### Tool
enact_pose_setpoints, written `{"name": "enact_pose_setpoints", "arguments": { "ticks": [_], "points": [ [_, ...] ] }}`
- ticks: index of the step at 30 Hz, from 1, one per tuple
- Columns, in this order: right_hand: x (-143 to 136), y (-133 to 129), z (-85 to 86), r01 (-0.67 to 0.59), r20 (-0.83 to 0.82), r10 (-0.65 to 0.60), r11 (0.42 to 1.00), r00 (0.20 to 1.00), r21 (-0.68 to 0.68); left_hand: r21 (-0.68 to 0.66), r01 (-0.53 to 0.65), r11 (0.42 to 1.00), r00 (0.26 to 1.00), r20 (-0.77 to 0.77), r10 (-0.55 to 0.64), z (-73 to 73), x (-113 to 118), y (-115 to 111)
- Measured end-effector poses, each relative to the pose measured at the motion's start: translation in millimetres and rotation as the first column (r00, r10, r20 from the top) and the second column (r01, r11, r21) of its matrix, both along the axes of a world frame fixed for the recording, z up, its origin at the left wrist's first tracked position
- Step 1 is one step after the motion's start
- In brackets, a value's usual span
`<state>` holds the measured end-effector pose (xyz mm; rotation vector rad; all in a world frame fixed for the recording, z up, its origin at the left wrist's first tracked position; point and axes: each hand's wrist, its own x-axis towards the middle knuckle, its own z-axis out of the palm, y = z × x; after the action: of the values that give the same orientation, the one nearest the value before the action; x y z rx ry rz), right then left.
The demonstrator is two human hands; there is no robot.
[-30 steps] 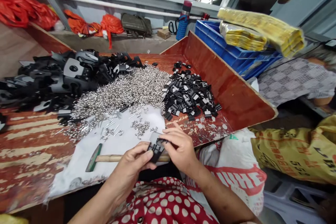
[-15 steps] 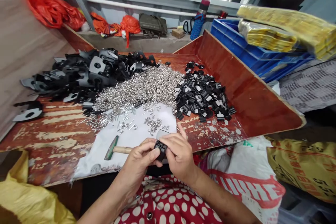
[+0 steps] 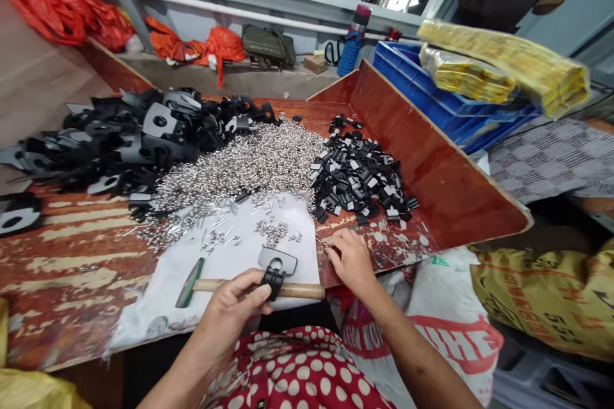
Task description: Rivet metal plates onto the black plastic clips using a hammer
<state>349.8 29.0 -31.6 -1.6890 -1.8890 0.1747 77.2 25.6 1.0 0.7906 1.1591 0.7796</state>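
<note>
The left hand (image 3: 233, 310) is gripping a black clip (image 3: 274, 281) between its thumb and bent fingers, which are closing firmly on the clip's near side. A grey plate (image 3: 289, 262) with rounded corners is projecting from the far side of the clip, beyond the fingertips. The clip is being held above the white cloth (image 3: 160, 287), at the wooden handle of a hammer (image 3: 189, 282); whether it is touching the handle cannot be told. The right hand (image 3: 352, 262) is hovering or resting by the right edge of the cloth, well apart from the clip; its fingers are curling, with thumb and forefinger coming near each other, and whether a small part is lying between them cannot be told. The hammer is lying across the cloth, its green head pointing to the left. A small cluster of metal fittings (image 3: 272, 231) is sitting on the cloth beyond the clip. Farther back, a large heap of shiny metal pins (image 3: 249, 160) is spreading between a pile of larger black parts (image 3: 158, 131) on the left and a pile of small black pieces (image 3: 362, 179) on the right. A blue crate (image 3: 422, 92) is standing outside the worktable's (image 3: 77, 262) right side board, bearing yellow packets (image 3: 508, 64).
</note>
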Motion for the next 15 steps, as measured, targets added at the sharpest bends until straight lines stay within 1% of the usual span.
{"name": "enact_pose_setpoints", "arguments": {
  "ticks": [2, 4, 5, 7, 8, 9, 10, 12, 15],
  "points": [
    [-6.9, 2.5, 5.7, -0.104, -0.026, 0.105, 0.994, 0.994, 0.020, 0.005, 0.035, 0.999, 0.999, -0.015, -0.035, 3.3, 1.9, 0.5],
    [-24.6, 0.5, 22.0, -0.218, -0.014, 0.219, 0.974, 0.976, 0.056, 0.037, 0.056, 0.998, 0.998, -0.036, -0.055, 7.1, 5.0, 1.6],
    [-35.8, -1.7, 32.9, -0.293, 0.019, 0.293, 0.953, 0.956, 0.070, 0.060, 0.061, 0.996, 0.997, -0.049, -0.058, 8.6, 6.4, 2.3],
    [-58.7, -7.1, 55.6, -0.460, 0.115, 0.450, 0.885, 0.886, 0.077, 0.113, 0.061, 0.992, 0.996, -0.073, -0.053, 9.7, 7.5, 3.4],
    [-69.1, -9.9, 65.3, -0.523, 0.160, 0.508, 0.849, 0.846, 0.070, 0.143, 0.051, 0.988, 0.996, -0.079, -0.040, 9.2, 6.8, 3.7],
    [-78.2, -12.4, 72.5, -0.565, 0.189, 0.547, 0.823, 0.816, 0.060, 0.168, 0.040, 0.985, 0.996, -0.082, -0.026, 8.2, 5.4, 3.5],
    [-85.8, -14.8, 76.8, -0.585, 0.200, 0.565, 0.809, 0.800, 0.058, 0.188, 0.027, 0.982, 0.996, -0.084, -0.011, 6.7, 3.2, 3.1],
    [-96.9, -18.8, 75.7, -0.582, 0.188, 0.560, 0.808, 0.807, 0.092, 0.220, 0.010, 0.975, 0.995, -0.102, 0.013, 2.8, -2.5, 1.6],
    [-106.9, -23.2, 59.0, -0.529, 0.081, 0.523, 0.835, 0.849, 0.154, 0.295, 0.007, 0.955, 0.983, -0.179, 0.048, -3.4, -11.8, -0.5]
  ]
}}
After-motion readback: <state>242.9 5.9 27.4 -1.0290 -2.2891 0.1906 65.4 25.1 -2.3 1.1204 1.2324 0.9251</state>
